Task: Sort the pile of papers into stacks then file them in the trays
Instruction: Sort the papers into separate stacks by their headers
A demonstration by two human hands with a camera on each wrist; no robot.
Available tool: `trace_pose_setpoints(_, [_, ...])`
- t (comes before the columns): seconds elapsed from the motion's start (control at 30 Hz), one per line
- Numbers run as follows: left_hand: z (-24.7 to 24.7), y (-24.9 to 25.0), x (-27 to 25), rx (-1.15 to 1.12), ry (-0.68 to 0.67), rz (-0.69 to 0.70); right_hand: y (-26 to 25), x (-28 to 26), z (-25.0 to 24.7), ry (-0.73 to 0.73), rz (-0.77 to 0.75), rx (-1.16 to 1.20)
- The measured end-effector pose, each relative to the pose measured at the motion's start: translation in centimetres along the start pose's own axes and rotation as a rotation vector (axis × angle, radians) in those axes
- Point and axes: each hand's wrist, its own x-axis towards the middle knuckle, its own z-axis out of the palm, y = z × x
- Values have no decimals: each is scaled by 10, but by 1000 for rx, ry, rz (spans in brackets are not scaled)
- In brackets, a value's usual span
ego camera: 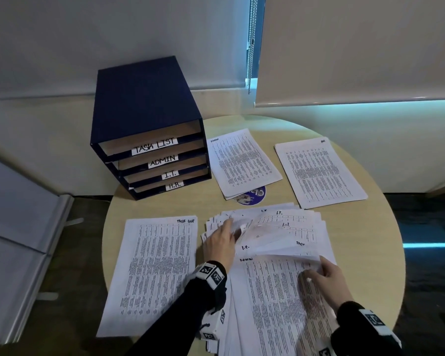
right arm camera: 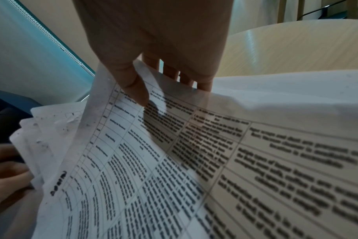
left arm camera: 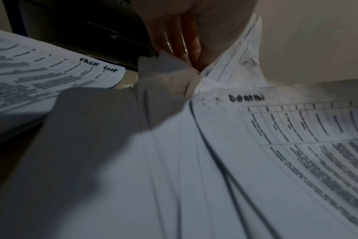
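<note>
The pile of papers lies nearest, at the near edge of the round table, fanned out loose; the top sheet is marked ADMIN by hand, and further sheets behind it show I.T. and TASK at their corners. The right hand is at the right edge of the pile; its thumb lies on top of a lifted sheet and the fingers go under it, so it pinches that sheet, which curls up from the rest. The left hand lies on the far-left part of the pile w/ fingers about straight, pushed in between the sheets; in the left wrist view the fingertips disappear among the paper corners.

Around the pile, 3 sorted stacks: the TASK LIST stack just left of it; the ADMIN stack further back, covering part of a round blue disc; the 3rd stack back right, its label too small to read.

At the back left of the table stand the trays, a dark blue unit w/ 4 shelves labelled TASK LIST, ADMIN, I.T., H.R. from top to bottom; I cannot see any papers in them. Behind are a wall and roller blinds w/ a bead chain.
</note>
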Motion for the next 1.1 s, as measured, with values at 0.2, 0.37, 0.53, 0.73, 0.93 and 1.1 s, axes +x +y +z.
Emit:
trace_pose_setpoints(0.2, [1, 3, -8, 50, 66, 162, 7, 4, 1, 16, 32, -9])
trace_pose_setpoints(0.37, [8, -2, -15, 159, 77, 361, 3, 4, 1, 3, 32, -7])
trace_pose_setpoints(0.53, [9, -5, -16, 121, 31, 340, -1, 1, 1, 18, 33, 0])
trace_pose_setpoints(0.73, [-5, 5, -9, -221, -87, -59, -10, -7, 0, 9, 3, 62])
trace_pose_setpoints(0.93, [-34, 16, 4, -459, -128, -63, -29, -19, -6, -19, -69, 177])
trace_pose_setpoints(1.1, [-43, 25, -21, -21, -22, 348, -37, -19, -12, 13, -68, 219])
